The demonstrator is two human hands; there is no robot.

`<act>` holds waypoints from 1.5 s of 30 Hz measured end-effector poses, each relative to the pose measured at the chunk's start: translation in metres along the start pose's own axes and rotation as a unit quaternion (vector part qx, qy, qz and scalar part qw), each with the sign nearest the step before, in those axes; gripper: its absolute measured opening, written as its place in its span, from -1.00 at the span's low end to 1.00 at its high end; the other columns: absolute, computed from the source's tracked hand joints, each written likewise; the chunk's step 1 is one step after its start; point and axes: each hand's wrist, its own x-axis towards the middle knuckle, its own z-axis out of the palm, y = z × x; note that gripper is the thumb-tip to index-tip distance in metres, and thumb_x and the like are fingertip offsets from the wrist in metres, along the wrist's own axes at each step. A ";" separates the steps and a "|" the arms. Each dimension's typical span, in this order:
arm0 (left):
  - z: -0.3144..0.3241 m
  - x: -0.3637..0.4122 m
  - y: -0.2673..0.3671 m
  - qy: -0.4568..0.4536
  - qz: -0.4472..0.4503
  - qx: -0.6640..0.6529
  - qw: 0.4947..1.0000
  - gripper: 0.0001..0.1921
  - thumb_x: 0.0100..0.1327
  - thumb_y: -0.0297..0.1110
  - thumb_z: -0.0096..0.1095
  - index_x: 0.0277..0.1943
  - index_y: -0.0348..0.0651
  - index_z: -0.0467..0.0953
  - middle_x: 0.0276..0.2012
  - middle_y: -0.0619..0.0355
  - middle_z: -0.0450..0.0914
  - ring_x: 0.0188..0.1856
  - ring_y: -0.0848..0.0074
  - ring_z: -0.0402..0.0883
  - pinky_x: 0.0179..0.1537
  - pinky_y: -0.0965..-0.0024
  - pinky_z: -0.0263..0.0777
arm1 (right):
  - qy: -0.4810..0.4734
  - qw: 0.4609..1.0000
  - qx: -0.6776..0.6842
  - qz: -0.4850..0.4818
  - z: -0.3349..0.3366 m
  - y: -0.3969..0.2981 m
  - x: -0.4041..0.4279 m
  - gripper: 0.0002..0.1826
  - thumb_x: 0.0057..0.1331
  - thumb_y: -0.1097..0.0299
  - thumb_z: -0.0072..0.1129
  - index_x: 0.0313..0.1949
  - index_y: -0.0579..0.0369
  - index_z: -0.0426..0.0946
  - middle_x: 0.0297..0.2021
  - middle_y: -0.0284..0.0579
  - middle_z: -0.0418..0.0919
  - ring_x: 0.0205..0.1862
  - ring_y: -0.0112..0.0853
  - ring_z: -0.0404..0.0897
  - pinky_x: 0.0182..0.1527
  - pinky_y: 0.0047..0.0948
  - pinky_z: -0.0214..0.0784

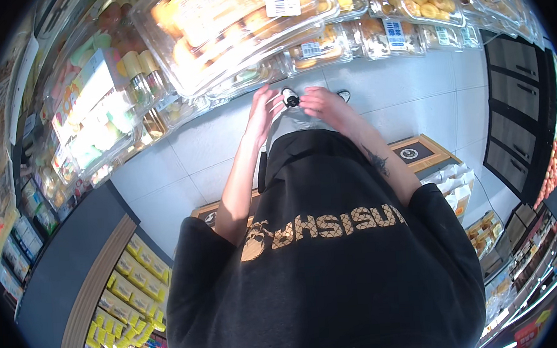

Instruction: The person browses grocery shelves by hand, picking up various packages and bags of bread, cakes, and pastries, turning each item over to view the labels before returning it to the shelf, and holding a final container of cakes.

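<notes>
My left hand (pixel 262 112) is in front of my waist, its fingers loosely bent and apart, with nothing in them. Facing it across a small gap, my right hand (pixel 323 105) also holds nothing, and its fingers are spread a little. Just beyond both hands is the edge of a display piled with clear plastic boxes of baked goods. The nearest large one, a clear plastic clamshell box (pixel 247 46), bears a barcode label and glares in strong light. Beside it on the left sits a clear box with pastel-coloured contents (pixel 97 108).
Smaller boxes of round cookies (pixel 423 2) line the display to the right. Below lies a grey tiled floor (pixel 397 80), with a shoe (pixel 291 97) showing between my hands. Dark drawers (pixel 513 102) stand at the right, and yellow packages (pixel 132 283) fill shelves at lower left.
</notes>
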 end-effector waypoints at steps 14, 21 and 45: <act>-0.079 0.008 0.055 0.163 0.184 0.030 0.969 -0.30 0.19 -0.01 0.10 0.23 -0.24 0.03 0.13 0.07 0.20 0.27 0.33 0.10 0.24 0.19 -0.01 | 0.028 0.995 -0.026 -0.088 0.098 0.014 0.079 -0.47 0.19 0.15 0.09 0.06 0.15 0.18 -0.02 -0.07 0.29 -0.01 -0.34 0.37 0.03 -0.35 0.27; -0.107 -0.036 0.033 0.120 0.083 -0.018 0.989 -0.67 0.17 -0.21 0.21 -0.06 -0.14 0.37 -0.11 0.23 0.45 -0.01 0.56 0.36 0.17 0.25 0.07 | 0.081 0.963 -0.220 -0.134 0.091 0.042 0.056 -0.65 0.12 0.11 0.21 -0.30 0.07 0.33 -0.33 -0.28 0.40 -0.19 -0.55 0.36 -0.11 -0.49 0.24; 0.030 -0.171 0.092 -0.215 0.149 0.426 0.866 -0.71 0.16 -0.50 0.07 -0.06 -0.21 0.23 -0.05 0.12 0.37 0.09 0.50 0.28 0.11 0.43 0.13 | 0.066 0.931 0.001 -0.359 0.119 0.183 -0.169 -0.45 0.07 0.45 0.24 0.05 0.25 0.25 -0.10 -0.15 0.44 -0.06 -0.46 0.42 -0.01 -0.45 0.27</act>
